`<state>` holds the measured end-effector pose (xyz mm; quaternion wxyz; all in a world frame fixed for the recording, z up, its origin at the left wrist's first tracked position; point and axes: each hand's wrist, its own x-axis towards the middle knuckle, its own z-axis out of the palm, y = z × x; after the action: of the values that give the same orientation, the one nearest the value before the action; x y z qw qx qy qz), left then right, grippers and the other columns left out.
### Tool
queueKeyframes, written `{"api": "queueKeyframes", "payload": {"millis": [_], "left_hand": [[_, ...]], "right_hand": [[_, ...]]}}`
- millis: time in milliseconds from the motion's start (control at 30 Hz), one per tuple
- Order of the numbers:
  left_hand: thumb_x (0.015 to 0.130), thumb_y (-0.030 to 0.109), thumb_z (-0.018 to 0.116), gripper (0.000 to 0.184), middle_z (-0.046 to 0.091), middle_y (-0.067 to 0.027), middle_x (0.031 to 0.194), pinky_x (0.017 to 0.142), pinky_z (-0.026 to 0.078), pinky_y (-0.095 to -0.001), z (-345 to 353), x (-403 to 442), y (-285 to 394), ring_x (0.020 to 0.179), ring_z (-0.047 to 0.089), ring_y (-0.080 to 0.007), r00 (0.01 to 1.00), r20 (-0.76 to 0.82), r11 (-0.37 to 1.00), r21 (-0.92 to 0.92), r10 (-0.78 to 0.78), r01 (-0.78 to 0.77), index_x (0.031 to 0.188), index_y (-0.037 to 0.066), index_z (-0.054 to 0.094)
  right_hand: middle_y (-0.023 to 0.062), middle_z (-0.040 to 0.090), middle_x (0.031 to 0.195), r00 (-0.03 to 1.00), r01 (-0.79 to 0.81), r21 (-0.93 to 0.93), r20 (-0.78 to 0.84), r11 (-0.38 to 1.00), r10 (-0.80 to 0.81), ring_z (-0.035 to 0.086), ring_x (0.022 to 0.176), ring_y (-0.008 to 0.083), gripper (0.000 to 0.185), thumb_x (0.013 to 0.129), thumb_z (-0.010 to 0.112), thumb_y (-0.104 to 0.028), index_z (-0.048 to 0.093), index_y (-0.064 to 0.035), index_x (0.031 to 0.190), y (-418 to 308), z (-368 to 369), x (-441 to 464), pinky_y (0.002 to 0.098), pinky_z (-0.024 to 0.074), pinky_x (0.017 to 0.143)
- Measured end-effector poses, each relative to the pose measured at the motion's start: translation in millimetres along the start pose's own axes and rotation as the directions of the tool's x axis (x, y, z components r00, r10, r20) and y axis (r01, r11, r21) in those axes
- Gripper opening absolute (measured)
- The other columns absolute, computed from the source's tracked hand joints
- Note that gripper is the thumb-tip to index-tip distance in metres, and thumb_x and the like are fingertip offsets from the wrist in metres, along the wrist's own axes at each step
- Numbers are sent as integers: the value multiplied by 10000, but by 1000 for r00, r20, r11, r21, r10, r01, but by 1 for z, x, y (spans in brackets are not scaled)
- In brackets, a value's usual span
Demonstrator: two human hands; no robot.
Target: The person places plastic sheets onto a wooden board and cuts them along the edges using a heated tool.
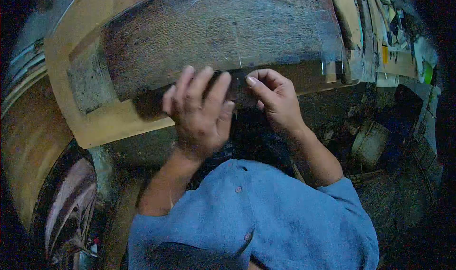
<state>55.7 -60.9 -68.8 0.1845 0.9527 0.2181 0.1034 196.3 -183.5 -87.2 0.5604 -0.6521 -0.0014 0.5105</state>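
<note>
Through my head-camera link, I have the left hand (197, 113) with its fingers spread and blurred at the near edge of a dark, grainy work mat (213, 32); I see nothing in its grasp. The right hand (249, 79) is just beside it, thumb and forefinger brought together at that same edge. I cannot tell whether anything is pinched there. A thin, pale thread-like line (239, 51) runs over the mat toward those fingertips. The mat lies across a tan tabletop (99, 135), in front of the blue shirt (285, 218).

Low on my left I make out a dark-rimmed, oval container (53, 174) with pale, crumpled material (73, 194) inside; its exact kind is unclear. On the right, below table height, sits a pale boxy object (370, 142); I cannot tell whether it is hollow. Farther up, a bright green item (428, 74) shows near the table's far right.
</note>
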Motion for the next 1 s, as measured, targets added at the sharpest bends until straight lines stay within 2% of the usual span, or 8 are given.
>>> {"api": "queueKeyframes", "payload": {"millis": [133,233,300,733,1000], "left_hand": [[904,473,513,501,440,-88,1392,1036,204,-504,8,-7,23,1338,310,-317,993,121,1000,-16,-19,21,1317,192,552],[890,692,333,710,357,-107,1461,1057,160,-547,12,-3,28,1361,262,-347,972,227,997,46,-63,54,1402,217,460],[883,703,328,727,340,-108,1471,1057,153,-558,16,-1,29,1366,250,-347,970,233,997,55,-71,60,1413,219,444],[845,745,342,780,279,-103,1507,1018,188,-569,23,1,32,1378,213,-344,956,272,990,117,-108,79,1458,262,366],[837,744,365,783,268,-107,1513,1018,199,-573,22,3,36,1377,211,-351,950,287,986,140,-125,87,1460,269,360]], "right_hand": [[-2,633,811,1000,16,-29,-26,999,-17,547,699,51,188,907,641,-187,641,-7,963,-3,1,3,215,448,615],[10,642,831,998,-50,-33,-45,998,48,564,729,65,191,905,645,-184,643,-1,960,0,-2,4,225,465,650],[22,652,853,998,46,-39,-39,998,-48,574,762,75,199,904,648,-183,645,7,963,5,-2,7,236,475,692],[33,659,883,997,69,26,-40,997,-68,581,790,82,196,913,638,-173,647,14,972,8,-2,9,242,476,724],[26,659,869,997,57,20,-54,998,-56,575,769,72,191,913,636,-172,647,2,988,5,-7,6,227,468,672]]}}
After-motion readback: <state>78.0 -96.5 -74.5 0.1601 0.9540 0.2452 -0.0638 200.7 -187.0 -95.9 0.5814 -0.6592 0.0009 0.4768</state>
